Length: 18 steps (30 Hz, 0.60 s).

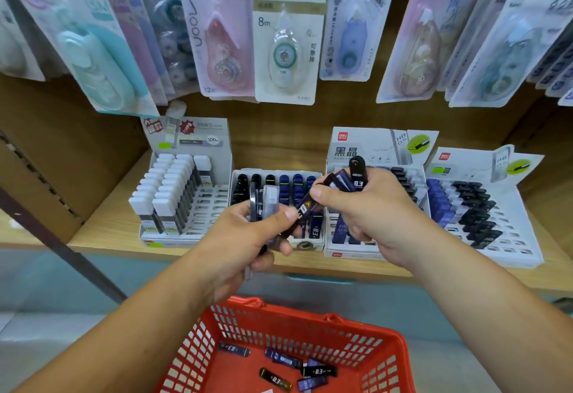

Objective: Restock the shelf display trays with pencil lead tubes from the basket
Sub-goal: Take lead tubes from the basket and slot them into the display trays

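Observation:
My left hand (pixel 248 237) grips a bunch of pencil lead tubes (pixel 263 203), black and clear ones, in front of the shelf. My right hand (pixel 366 209) holds several dark tubes; one black tube marked 03 (pixel 358 174) sticks up from its fingers, and its thumb and forefinger pinch another dark tube (pixel 305 206) that reaches toward the left hand. Behind the hands stand the display trays: a middle tray (pixel 276 180) with black and blue tubes and a tray (pixel 412 181) partly hidden by my right hand. Below, the red basket (pixel 400 349) holds several loose tubes (pixel 319 371).
A white tray (pixel 183 194) of white-capped tubes stands at the left, and another tray (pixel 483 206) of blue and black tubes at the right, all on a wooden shelf (pixel 105 222). Carded correction tapes (pixel 285 42) hang above. A dark metal upright (pixel 55 237) slants at the left.

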Each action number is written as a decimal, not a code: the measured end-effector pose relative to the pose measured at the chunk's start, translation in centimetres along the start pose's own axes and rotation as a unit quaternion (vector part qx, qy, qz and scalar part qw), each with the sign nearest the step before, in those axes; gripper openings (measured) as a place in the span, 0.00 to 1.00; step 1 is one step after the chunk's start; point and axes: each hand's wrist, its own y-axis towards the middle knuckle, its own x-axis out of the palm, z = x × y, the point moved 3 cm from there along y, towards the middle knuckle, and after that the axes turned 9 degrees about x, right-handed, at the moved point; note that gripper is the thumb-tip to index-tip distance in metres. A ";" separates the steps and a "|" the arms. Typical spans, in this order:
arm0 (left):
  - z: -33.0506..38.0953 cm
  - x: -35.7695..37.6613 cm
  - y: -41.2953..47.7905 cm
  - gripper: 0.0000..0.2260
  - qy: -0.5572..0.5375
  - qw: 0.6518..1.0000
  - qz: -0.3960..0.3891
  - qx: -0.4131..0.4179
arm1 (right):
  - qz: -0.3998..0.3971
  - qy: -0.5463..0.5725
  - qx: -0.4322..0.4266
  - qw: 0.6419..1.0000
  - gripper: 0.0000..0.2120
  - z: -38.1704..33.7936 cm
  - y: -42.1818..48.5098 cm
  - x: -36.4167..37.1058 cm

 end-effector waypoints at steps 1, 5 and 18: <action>0.0 -0.5 0.0 0.12 -0.004 1.000 0.013 0.001 | 0.005 0.001 0.002 1.000 0.06 -0.1 -0.2 0.5; 0.3 -3.5 -0.2 0.11 0.022 0.996 0.083 0.010 | 0.079 -0.029 -0.044 0.996 0.05 -1.5 -0.2 2.2; 0.0 -8.6 -0.9 0.10 0.071 0.996 0.046 -0.004 | 0.097 -0.328 -0.143 0.929 0.09 -1.7 6.5 6.4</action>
